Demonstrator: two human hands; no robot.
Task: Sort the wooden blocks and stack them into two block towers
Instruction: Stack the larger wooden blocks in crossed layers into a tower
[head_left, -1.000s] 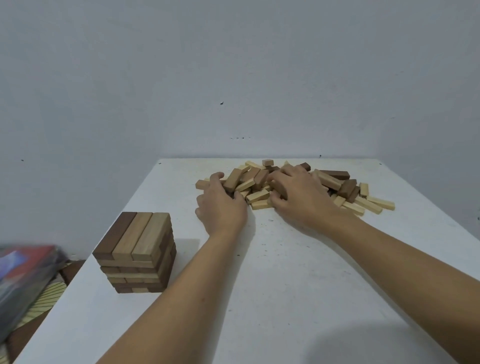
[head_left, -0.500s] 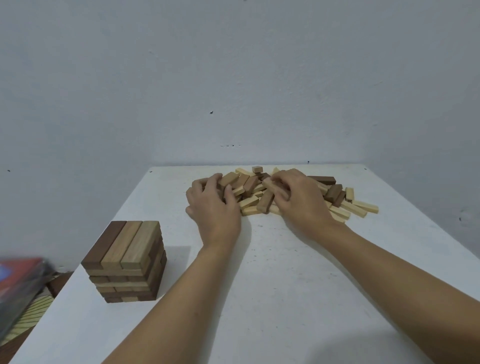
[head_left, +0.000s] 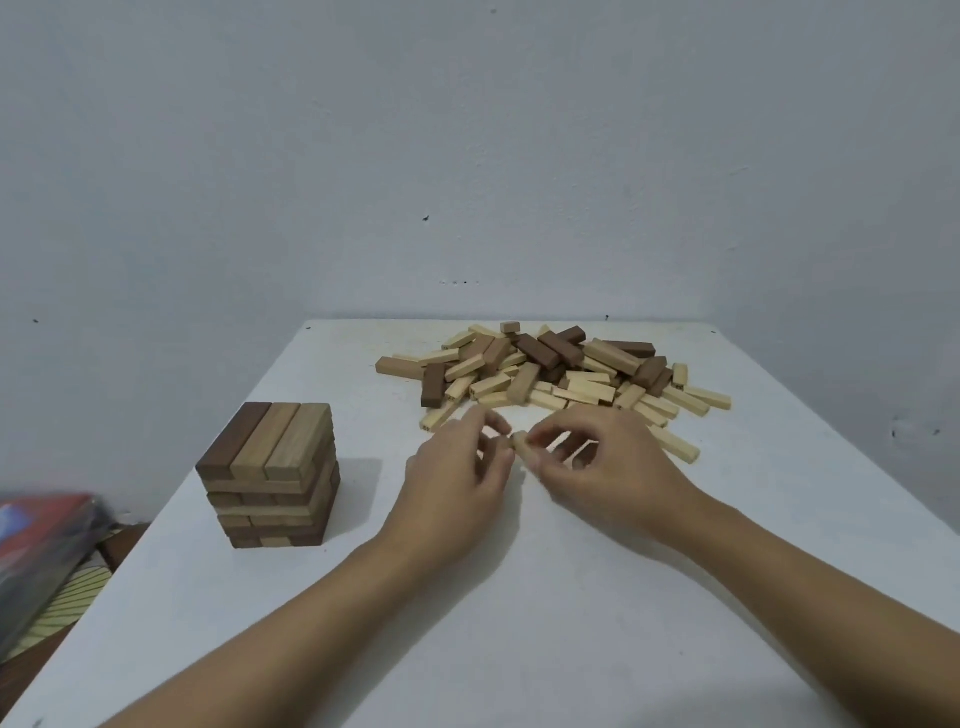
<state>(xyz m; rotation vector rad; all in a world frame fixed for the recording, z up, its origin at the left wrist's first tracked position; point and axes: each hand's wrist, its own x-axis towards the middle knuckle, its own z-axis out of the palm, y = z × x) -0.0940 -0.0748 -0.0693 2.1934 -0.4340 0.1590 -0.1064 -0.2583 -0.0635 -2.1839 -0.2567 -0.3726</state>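
A loose pile of wooden blocks (head_left: 556, 371), light and dark, lies at the far middle of the white table (head_left: 519, 597). A short block tower (head_left: 270, 475) of larger brown and tan blocks stands at the left. In front of the pile my right hand (head_left: 608, 467) pinches a small light block (head_left: 521, 443) between thumb and fingers. My left hand (head_left: 457, 483) is beside it, fingers curled at the block's left end; whether they grip it is hard to tell.
The grey wall stands right behind the table's far edge. Off the table's left edge, lower down, lie a red-and-blue plastic-wrapped object (head_left: 36, 551) and a striped mat (head_left: 57, 608).
Both hands have drawn back from the pile toward me. My right hand now holds a small light block that it took out of the pile. The camera has tilted.
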